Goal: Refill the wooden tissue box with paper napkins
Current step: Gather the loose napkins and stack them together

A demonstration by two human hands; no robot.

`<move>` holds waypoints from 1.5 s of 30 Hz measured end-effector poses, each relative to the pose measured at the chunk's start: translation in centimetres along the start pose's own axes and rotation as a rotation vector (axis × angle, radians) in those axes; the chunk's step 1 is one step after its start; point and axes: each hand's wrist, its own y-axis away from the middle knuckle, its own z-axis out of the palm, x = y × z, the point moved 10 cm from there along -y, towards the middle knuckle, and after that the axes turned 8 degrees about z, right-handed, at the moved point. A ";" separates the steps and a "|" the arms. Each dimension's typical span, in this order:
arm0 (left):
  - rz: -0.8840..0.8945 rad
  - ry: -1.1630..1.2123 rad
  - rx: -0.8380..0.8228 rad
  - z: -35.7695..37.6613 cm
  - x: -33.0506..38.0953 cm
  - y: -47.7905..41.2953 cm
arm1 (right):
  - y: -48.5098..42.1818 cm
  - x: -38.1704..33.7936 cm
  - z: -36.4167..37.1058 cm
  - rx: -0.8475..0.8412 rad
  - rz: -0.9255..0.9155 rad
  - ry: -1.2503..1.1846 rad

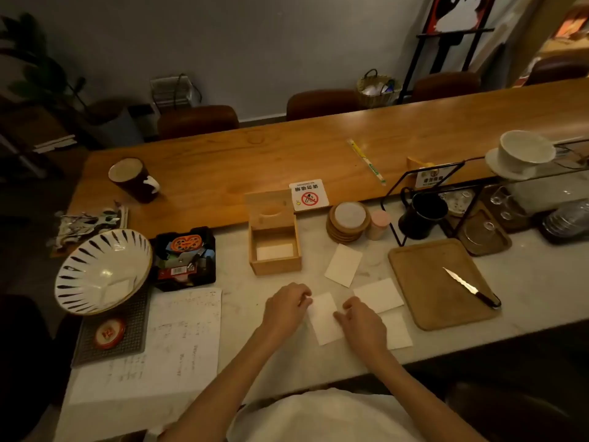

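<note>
The wooden tissue box [275, 247] stood open on the pale surface [287, 355], lid tipped back, one napkin [274, 251] lying flat inside. Nearer the person, the left hand [284, 308] and right hand [361, 324] pinched opposite edges of a folded napkin [324, 319]. Loose napkins [343, 265] lay just beside.

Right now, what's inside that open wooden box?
The wooden tissue box stands open, lid tipped back. A pale napkin lies flat on its bottom; whether more lie beneath it cannot be seen.
</note>
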 end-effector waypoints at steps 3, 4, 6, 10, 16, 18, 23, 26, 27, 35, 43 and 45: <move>0.067 -0.005 -0.125 2.7 1.6 -1.9 | 0.4 -0.6 0.9 -0.008 -0.016 0.111; 0.052 -0.011 -0.149 3.0 1.9 -2.1 | 0.7 -0.9 1.0 -0.012 -0.014 0.138; 0.042 -0.047 -0.178 4.0 1.6 -2.8 | 0.8 -1.1 1.4 -0.021 -0.008 0.196; 0.067 -0.143 -0.205 5.0 1.0 -3.4 | 0.6 -0.3 2.2 -0.063 0.051 0.219; 0.024 -0.061 -0.216 5.4 0.1 -3.3 | 0.5 0.2 2.7 -0.076 0.079 0.137; 0.005 -0.057 -0.213 5.5 0.0 -3.1 | 0.5 0.2 2.8 -0.082 0.058 0.110; -0.046 0.034 -0.211 5.7 -0.6 -2.4 | 0.1 0.3 2.7 -0.134 -0.032 0.013; -0.139 0.275 -0.194 5.8 -1.6 -1.8 | -0.6 -0.5 1.4 -0.076 -0.158 0.067; -0.167 0.350 -0.204 5.9 -1.7 -1.5 | -0.8 -1.0 0.8 -0.055 -0.208 0.074; -0.354 0.926 -0.075 4.9 -1.3 -0.9 | -4.5 -0.1 -0.9 -0.377 -0.003 -0.685; -0.839 1.306 0.046 8.1 0.7 -3.7 | -13.3 -4.4 -4.9 -0.194 -0.168 -0.261; -0.926 1.324 0.069 8.8 0.8 -4.4 | -15.2 -4.7 -4.3 -0.160 -0.196 -0.061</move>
